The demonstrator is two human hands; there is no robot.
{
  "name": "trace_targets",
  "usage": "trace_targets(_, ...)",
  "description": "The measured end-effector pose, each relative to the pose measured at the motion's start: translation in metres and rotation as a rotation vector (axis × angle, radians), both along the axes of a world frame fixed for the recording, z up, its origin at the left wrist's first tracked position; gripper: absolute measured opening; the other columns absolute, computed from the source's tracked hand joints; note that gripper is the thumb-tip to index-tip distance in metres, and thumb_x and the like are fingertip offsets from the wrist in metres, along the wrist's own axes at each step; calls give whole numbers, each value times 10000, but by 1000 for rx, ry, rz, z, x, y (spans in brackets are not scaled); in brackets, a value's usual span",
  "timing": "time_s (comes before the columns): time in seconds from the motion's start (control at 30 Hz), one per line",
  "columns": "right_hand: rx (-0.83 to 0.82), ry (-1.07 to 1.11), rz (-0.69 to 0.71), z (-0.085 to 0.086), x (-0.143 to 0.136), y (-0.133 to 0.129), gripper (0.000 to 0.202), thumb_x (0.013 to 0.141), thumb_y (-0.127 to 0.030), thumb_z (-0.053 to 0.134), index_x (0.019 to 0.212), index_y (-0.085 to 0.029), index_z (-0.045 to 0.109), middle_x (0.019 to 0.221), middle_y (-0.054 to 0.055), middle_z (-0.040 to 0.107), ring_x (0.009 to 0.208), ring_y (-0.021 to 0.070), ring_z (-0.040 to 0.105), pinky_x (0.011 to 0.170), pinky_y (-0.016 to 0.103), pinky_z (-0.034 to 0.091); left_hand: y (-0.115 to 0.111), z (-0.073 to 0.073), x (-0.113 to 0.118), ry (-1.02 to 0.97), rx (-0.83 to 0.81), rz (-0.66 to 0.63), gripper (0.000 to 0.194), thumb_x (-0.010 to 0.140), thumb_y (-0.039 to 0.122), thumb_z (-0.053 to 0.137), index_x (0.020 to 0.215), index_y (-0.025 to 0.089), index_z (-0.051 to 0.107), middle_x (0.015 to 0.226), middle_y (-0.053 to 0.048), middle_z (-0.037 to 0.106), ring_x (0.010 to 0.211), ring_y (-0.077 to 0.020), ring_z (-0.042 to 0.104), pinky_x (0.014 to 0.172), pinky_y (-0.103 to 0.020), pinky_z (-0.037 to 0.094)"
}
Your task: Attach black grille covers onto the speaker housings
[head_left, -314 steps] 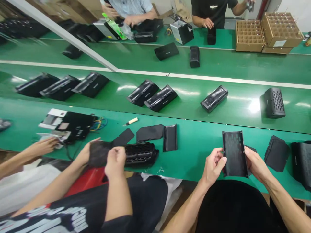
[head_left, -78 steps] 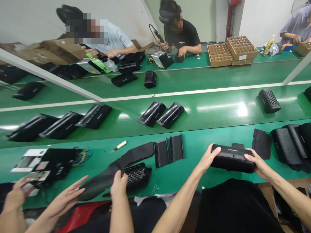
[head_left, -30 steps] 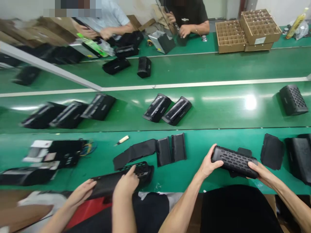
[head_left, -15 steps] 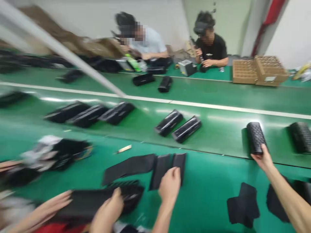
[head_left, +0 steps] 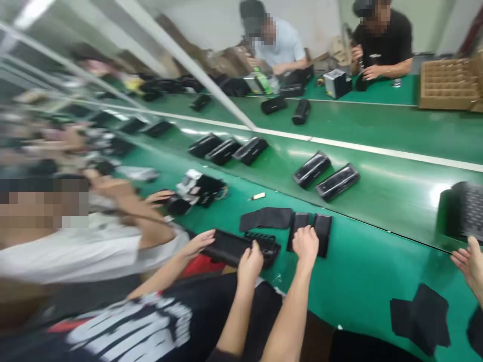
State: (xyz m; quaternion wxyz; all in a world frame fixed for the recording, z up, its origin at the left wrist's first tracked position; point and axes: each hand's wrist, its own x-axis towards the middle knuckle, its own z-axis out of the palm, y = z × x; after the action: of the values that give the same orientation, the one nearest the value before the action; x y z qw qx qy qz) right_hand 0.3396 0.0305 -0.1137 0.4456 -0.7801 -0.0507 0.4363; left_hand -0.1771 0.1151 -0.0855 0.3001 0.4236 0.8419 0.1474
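Observation:
My left hand (head_left: 306, 244) reaches over the green bench, its fingers bent and pressed together at the top of a flat black panel (head_left: 295, 234). Beside that panel lies a second black panel (head_left: 323, 235). At the right edge my right hand (head_left: 470, 264), partly cut off by the frame, has its fingers apart just below a black housing with a patterned surface (head_left: 468, 208). The housing rests on the green belt and is also cut off. Below my right hand lie overlapping black sheets (head_left: 430, 319).
At my left a co-worker's hands hold a long black housing (head_left: 230, 249). A longer black sheet (head_left: 264, 218) and a small pale-handled tool (head_left: 258, 196) lie nearby. Several glossy black housings (head_left: 337, 182) sit along the belt (head_left: 396, 191). Two people work across it, near a divided cardboard box (head_left: 449, 83).
The view has swung left, so the scene sits further right. My right hand has let go of the patterned black housing. My left hand stays at the flat panels.

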Motion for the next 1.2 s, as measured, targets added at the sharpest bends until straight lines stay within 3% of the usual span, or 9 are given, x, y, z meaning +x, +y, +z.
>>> trace_targets(0.17,-35,164,573,-34,-183,0,544,675,-730,804,846,-243,634,765,64,734,646,253,725,583,387,617,-26,11,-79,-84,11,91,401,1028,498,597,1338,261,691,1286,-114,702,1295,-308,625,1108,-477,525)
trace_targets(0.27,-78,146,821,-56,-277,29,337,862,-517,802,951,-210,695,797,47,742,645,213,708,619,357,603,-32,2,-85,-146,-1,80,534,997,614,544,1387,280,692,1140,-120,743,1365,-357,584,1182,-506,459)
trace_targets(0.37,-112,52,985,-67,-314,62,264,992,-401,737,1116,-171,697,965,43,740,798,188,716,768,367,615,-39,-7,-78,-205,-10,66,609,977,664,521,1404,260,681,1103,-128,747,1373,-364,587,1213,-533,420)
trace_targets(0.47,-130,-26,1130,-67,-316,78,237,1046,-391,680,1105,-162,700,1024,38,728,837,175,708,786,363,613,-51,-19,-51,-263,6,62,593,961,686,530,1352,275,703,1146,-139,752,1364,-370,599,1194,-540,439)
trace_targets(0.63,-123,-158,1257,-58,-288,79,183,1020,-222,623,839,-198,613,624,-40,632,612,159,667,664,275,518,-57,-54,28,-339,208,132,628,942,711,496,1284,230,708,1436,-180,654,1369,-377,592,1132,-511,505)
trace_targets(0.73,-101,-196,1276,-47,-260,77,249,931,-102,569,732,-236,500,523,-56,578,541,163,657,603,249,436,-54,-76,61,-493,275,276,633,904,706,585,1224,179,729,1378,-202,693,1325,-386,623,1150,-505,475)
trace_targets(0.97,-64,-26,1278,-16,-215,74,212,794,-163,683,667,-237,531,460,-68,575,436,160,605,499,238,408,-53,-105,111,-1700,-86,447,716,932,732,608,1281,122,746,1268,-199,774,1301,-384,670,1166,-502,459)
trace_targets(1.1,-79,156,1081,-13,-199,121,348,672,-392,924,754,-191,652,607,18,680,485,191,639,451,265,484,-51,-94,122,-1927,-126,469,856,919,811,540,1240,49,759,1164,-226,801,1107,-367,759,1100,-475,506)
trace_targets(1.2,-43,206,724,-30,-201,189,547,734,-614,886,1012,-208,647,985,106,737,898,247,745,730,330,642,-49,-78,121,-1964,-140,472,953,899,876,473,1209,20,757,1068,-250,809,946,-353,787,988,-470,554)
